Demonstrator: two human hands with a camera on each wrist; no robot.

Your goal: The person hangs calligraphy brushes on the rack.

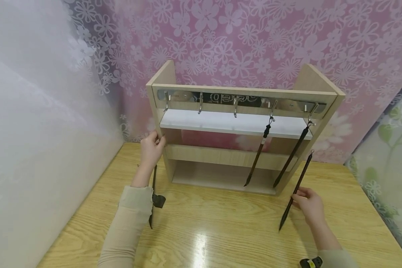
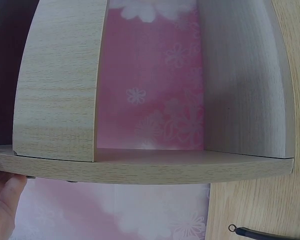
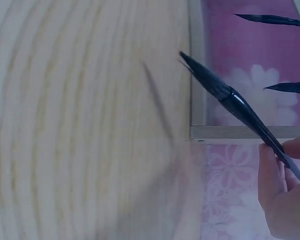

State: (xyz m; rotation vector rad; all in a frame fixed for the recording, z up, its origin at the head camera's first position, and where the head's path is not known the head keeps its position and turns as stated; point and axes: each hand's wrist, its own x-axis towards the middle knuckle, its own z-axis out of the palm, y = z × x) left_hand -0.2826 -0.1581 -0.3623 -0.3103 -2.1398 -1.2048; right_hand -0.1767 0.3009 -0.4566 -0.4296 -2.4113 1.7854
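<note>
Right hand [image 1: 309, 206] is pinching a tilted brush [image 1: 300, 179] near the rack's [image 1: 217, 155] right side; left hand [image 1: 152, 149] grips its left edge. I'd keep the loop [image 1: 312, 151] free and the rack braced.

One rack [image 1: 217, 156], five hooks [image 1: 235, 107] and at least four brushes [image 1: 303, 175] show.

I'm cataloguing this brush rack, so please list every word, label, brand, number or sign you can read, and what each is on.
No text can be read with certainty.
Hook strip: pale letter-like marks on a dark patch, too distorted to read.
Hung brush with white band: any lettering too small to read.
Held brush: none seen.
Yellow-marked wrist device: any lettering too small to read.
</note>
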